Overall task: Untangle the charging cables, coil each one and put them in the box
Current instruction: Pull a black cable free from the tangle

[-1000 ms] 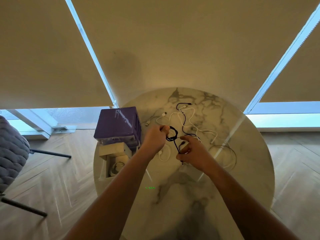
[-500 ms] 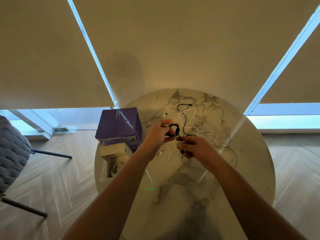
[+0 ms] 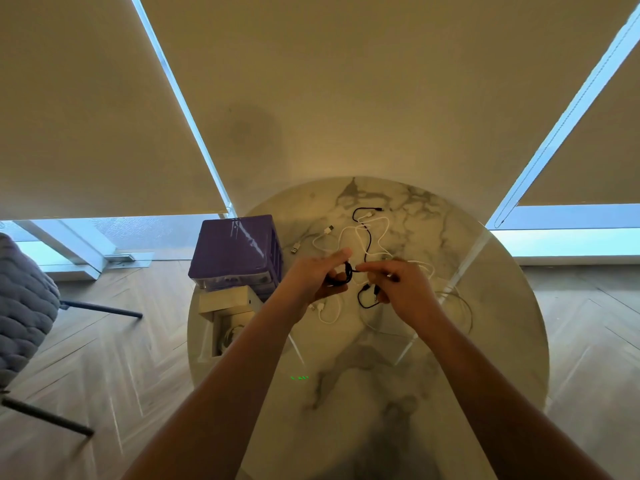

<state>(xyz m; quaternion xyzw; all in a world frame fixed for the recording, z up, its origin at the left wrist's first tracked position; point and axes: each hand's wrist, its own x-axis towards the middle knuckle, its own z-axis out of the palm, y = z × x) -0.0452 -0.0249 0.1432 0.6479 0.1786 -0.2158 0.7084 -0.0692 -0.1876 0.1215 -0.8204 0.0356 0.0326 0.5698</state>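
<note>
- Above the middle of a round marble table (image 3: pixel 485 341), our two hands meet over a tangle of charging cables.
- Our left hand (image 3: pixel 315 275) has its fingers and thumb curled round a small black coil (image 3: pixel 341 277), the wound part of a black cable.
- Our right hand (image 3: pixel 398 289) sits just right of that coil, its fingertips (image 3: pixel 363 269) pinching the same black cable where it leaves the coil.
- Below the pinch, a short black loop (image 3: pixel 367 299) of that cable hangs under the right hand and ends in a plug.
- Beyond the grip, farther from us, the rest of the black cable (image 3: pixel 369 237) snakes across the table, crossed with a white cable (image 3: pixel 381 233).
- Just beyond the left hand lie two loose plugs (image 3: pixel 311 239).
- Beneath the grip and nearer to us, another white cable (image 3: pixel 329 313) curls on the table.
- Left of the grip stands a purple box (image 3: pixel 232 251) with its lid closed.
- Nearer to us than the purple box, an open pale box (image 3: pixel 228 317) rests at the table's edge; something coiled and white lies inside, too small to make out.
- Far left of the hands, on the wooden floor, a grey padded chair (image 3: pixel 24 306) shows.
</note>
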